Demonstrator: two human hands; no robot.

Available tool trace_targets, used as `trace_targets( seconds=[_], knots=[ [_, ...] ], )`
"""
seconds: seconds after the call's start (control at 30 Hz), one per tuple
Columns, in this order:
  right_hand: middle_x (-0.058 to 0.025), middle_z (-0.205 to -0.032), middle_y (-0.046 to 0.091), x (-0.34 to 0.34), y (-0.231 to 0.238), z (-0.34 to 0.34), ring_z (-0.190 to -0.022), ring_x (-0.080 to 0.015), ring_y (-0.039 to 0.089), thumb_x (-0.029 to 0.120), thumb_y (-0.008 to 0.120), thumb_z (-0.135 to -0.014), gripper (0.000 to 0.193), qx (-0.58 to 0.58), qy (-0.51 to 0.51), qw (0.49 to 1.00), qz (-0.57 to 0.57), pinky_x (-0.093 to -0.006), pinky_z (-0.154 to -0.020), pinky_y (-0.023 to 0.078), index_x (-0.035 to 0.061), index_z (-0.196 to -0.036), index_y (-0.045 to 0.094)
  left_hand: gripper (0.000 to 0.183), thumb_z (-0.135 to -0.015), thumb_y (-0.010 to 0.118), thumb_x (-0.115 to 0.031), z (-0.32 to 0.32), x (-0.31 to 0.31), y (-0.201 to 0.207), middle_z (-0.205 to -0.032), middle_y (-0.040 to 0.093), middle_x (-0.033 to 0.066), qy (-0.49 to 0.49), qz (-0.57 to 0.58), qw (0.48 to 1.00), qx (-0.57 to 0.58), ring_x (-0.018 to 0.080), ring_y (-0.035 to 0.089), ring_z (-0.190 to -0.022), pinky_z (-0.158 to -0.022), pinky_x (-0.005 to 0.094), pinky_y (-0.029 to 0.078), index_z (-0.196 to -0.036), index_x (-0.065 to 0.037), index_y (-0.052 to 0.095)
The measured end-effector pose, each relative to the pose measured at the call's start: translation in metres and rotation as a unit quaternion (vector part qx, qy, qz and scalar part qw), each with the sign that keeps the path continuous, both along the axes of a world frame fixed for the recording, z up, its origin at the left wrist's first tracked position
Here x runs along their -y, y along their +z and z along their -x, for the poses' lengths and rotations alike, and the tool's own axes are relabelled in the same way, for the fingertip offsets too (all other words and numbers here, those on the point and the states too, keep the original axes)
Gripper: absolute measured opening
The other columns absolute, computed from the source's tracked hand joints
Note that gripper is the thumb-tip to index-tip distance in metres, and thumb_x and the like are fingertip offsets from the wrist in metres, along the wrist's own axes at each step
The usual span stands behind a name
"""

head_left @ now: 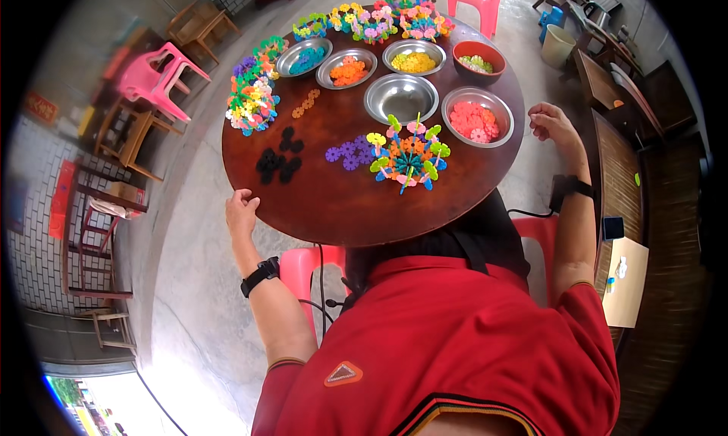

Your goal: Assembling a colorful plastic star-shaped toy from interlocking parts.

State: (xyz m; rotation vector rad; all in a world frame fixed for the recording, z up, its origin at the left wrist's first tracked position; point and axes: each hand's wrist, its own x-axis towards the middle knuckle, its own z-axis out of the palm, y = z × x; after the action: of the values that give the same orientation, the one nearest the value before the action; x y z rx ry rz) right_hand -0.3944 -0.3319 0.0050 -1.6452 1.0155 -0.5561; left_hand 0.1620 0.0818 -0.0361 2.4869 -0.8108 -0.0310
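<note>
My left hand [242, 211] is at the left front edge of the round brown table, fingers loosely bent and apart, holding nothing visible. Off the table's right edge, my right hand [556, 125] hangs half curled with gaps between its fingers; nothing shows in it. Nearest to it is a metal bowl [506, 138] of coral-pink flower-shaped plastic pieces [473, 120]. A round, multicoloured construction of interlocking flower pieces [409, 157] stands near the table's front. Left of it lie loose purple pieces [350, 154], black pieces [280, 161] and a short row of orange ones [305, 105].
Metal bowls hold blue [307, 59], orange [348, 72] and yellow pieces [413, 63]; another metal bowl [401, 98] is bare inside. A red bowl [479, 51] has pale green pieces. Finished flower constructions [254, 102] line the far and left rim. Pink chairs [155, 76] and wooden furniture stand around.
</note>
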Motion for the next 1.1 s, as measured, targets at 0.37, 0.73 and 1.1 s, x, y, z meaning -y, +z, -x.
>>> trace_targets(
  seconds=[0.37,0.73,1.1],
  knots=[
    [0.0006,-0.076,0.060,-0.004,0.002,-0.003,-0.063,-0.0076,0.057,0.022,0.059,-0.088,0.017,-0.009,-0.005,1.000,0.004,-0.0224,-0.054,0.045,0.0083,-0.098,0.062,0.031,-0.076,0.074,-0.017,-0.007,-0.002,-0.006,-0.098,0.060,0.0105,-0.002,0.004,1.000,-0.015,0.0251,0.060,-0.091,-0.083,0.0376,0.049,-0.105,-0.009,0.066],
    [-0.0002,-0.075,0.059,-0.008,0.013,-0.019,-0.068,-0.0094,0.058,0.016,0.062,-0.084,0.015,-0.085,-0.011,0.993,0.082,-0.0241,-0.057,0.046,0.0056,-0.094,0.063,0.030,-0.076,0.074,-0.018,-0.015,-0.002,-0.012,-0.094,0.061,0.0105,-0.020,0.007,1.000,0.009,0.0251,0.061,-0.087,-0.081,0.0377,0.050,-0.104,-0.009,0.067],
    [-0.0071,-0.123,0.057,-0.067,-0.004,-0.114,-0.120,-0.0299,0.050,0.016,0.062,-0.084,0.035,-0.303,0.131,0.834,0.443,-0.0468,-0.100,0.040,0.0163,-0.119,0.061,0.032,-0.077,0.072,-0.016,-0.006,-0.002,-0.006,-0.095,0.065,0.0095,-0.016,0.017,1.000,0.003,0.0217,0.062,-0.087,-0.082,0.0341,0.050,-0.106,-0.005,0.067]
  ],
)
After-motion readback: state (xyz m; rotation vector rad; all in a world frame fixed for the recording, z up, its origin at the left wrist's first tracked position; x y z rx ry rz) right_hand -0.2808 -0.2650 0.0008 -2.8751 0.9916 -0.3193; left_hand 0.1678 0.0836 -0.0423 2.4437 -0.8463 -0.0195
